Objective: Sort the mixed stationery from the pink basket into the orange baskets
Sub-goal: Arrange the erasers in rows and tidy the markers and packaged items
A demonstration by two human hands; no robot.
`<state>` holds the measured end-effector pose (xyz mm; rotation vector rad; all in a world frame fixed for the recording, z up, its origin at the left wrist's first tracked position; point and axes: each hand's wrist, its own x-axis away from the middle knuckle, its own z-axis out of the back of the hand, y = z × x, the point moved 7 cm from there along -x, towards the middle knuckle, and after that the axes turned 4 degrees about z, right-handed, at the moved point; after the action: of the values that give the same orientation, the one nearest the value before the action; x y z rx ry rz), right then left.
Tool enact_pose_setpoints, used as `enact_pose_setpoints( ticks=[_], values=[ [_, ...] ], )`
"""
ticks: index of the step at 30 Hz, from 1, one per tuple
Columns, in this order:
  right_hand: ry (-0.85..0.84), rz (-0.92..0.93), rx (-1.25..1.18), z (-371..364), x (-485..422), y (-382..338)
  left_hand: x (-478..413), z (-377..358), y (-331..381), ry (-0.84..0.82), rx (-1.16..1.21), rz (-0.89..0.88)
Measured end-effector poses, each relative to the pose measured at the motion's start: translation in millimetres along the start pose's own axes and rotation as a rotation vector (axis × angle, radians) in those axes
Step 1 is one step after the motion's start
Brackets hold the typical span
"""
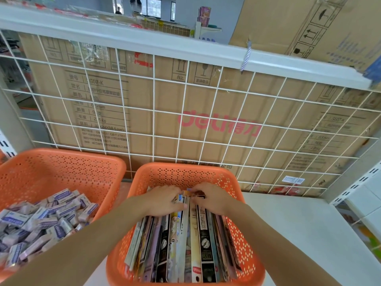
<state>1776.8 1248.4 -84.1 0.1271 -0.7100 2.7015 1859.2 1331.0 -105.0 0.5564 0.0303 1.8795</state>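
Head view: settling flat packs into the right orange basket (185, 168).

My left hand (165, 200) and right hand (209, 198) meet at the far end of the flat packs (191, 244), fingers curled over their tips. Small boxes (41, 219) fill the left orange basket (61, 159). I judge this a placing step. The pink basket is out of sight, so next I let go and find it.

Stationery shop or its stockroom. White metal shelving: slotted upright (358, 182), wire grid back panel (235, 112). Behind the grid, brown shipping cartons (144, 112) with red brand print (218, 124), spec table, handling symbols. Bulk stock on the shelf (299, 223): left orange basket (61, 162) of small purple-and-white boxes (41, 219), right orange basket (185, 170) of flat packets (185, 244).
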Motion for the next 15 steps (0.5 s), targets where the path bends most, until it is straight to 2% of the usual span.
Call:
enact_pose_setpoints(
  ticks=[3, 6, 8, 11, 15],
  values=[
    [0.0, 0.004, 0.023, 2.4, -1.8, -3.1, -0.8, 10.8, -1.7, 0.084, 0.211, 0.01],
    [-0.113, -0.006, 0.061, -6.2, -7.4, -3.6, -0.5, 24.8, -14.7, 0.283, 0.169, 0.103],
    [-0.139, -0.022, 0.078, -7.4, -12.3, -3.3, -1.3, 27.1, -24.4, 0.349, 0.102, 0.19],
    [-0.16, -0.031, 0.09, -8.2, -16.1, -2.4, -3.6, 21.8, -25.6, 0.318, -0.041, 0.211],
    [-0.157, -0.03, 0.034, -6.8, -17.2, 3.8, -6.1, 15.7, -29.6, 0.239, -0.001, 0.226]
  ],
)
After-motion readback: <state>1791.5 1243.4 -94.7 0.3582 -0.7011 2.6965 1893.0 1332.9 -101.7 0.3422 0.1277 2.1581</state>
